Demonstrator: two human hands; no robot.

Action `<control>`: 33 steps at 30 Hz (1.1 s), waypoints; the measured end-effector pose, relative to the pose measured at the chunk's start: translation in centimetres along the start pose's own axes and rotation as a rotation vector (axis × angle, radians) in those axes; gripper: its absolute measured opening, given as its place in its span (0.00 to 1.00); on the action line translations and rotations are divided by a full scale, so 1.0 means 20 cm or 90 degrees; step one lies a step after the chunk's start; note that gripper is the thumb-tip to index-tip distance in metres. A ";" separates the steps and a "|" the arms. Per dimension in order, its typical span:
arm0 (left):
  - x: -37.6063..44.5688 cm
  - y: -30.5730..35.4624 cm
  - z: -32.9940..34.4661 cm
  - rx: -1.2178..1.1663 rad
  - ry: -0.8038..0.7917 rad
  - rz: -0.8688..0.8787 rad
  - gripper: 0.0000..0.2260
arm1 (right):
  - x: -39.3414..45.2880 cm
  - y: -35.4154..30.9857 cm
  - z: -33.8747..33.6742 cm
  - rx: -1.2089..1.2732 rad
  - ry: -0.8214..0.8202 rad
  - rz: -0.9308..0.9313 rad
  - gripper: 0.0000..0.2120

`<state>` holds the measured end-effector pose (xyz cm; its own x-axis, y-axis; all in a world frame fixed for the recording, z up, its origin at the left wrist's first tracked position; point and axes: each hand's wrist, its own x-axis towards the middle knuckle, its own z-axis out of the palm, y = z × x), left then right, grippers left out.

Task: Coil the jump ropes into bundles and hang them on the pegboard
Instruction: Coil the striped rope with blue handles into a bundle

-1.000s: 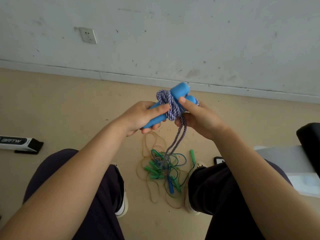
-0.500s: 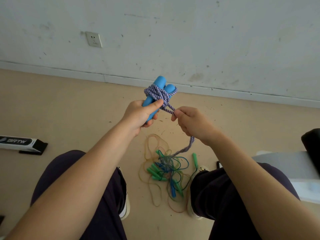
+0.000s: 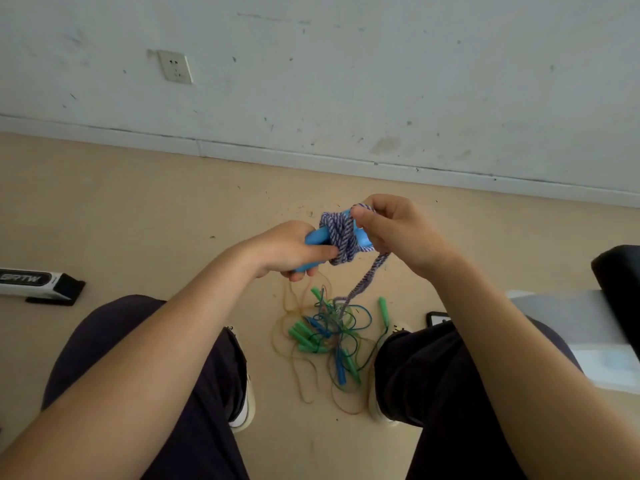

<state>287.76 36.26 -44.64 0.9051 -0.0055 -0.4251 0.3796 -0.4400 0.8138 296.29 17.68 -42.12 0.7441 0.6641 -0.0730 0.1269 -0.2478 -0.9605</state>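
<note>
My left hand (image 3: pixel 294 249) grips the two blue handles (image 3: pixel 317 237) of a jump rope, held together above the floor. Purple-and-white braided rope (image 3: pixel 341 239) is wound in several turns around the handles. My right hand (image 3: pixel 398 233) pinches a strand of that rope at the top of the bundle, between thumb and fingers. The loose tail (image 3: pixel 367 282) of the braided rope hangs down to the floor. Below it lies a tangled pile of jump ropes (image 3: pixel 329 336) with green and blue handles and thin yellow, blue and green cords. No pegboard is in view.
I sit with my knees (image 3: pixel 145 358) on either side of the pile. A white and black box (image 3: pixel 34 282) lies on the floor at left. A phone (image 3: pixel 437 318) and a grey seat (image 3: pixel 568 327) are at right. A white wall with a socket (image 3: pixel 175 66) is ahead.
The handles have tipped from upright to nearly level and come lower. My right hand has carried the rope over the top of the bundle, adding to the wrap.
</note>
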 end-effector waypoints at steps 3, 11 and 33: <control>-0.02 0.01 0.00 -0.022 -0.058 0.026 0.11 | 0.02 0.00 -0.02 -0.095 0.072 -0.050 0.10; -0.04 0.04 0.03 0.175 -0.071 -0.008 0.30 | 0.02 -0.01 0.04 -0.189 0.010 -0.099 0.12; -0.07 0.04 -0.03 0.029 -0.009 0.099 0.17 | 0.04 0.02 0.02 -0.053 0.005 0.000 0.08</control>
<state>286.84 36.50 -43.18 0.9494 -0.0899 -0.3009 0.2251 -0.4734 0.8516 296.65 18.33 -42.65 0.7488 0.6590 -0.0714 0.1808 -0.3067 -0.9345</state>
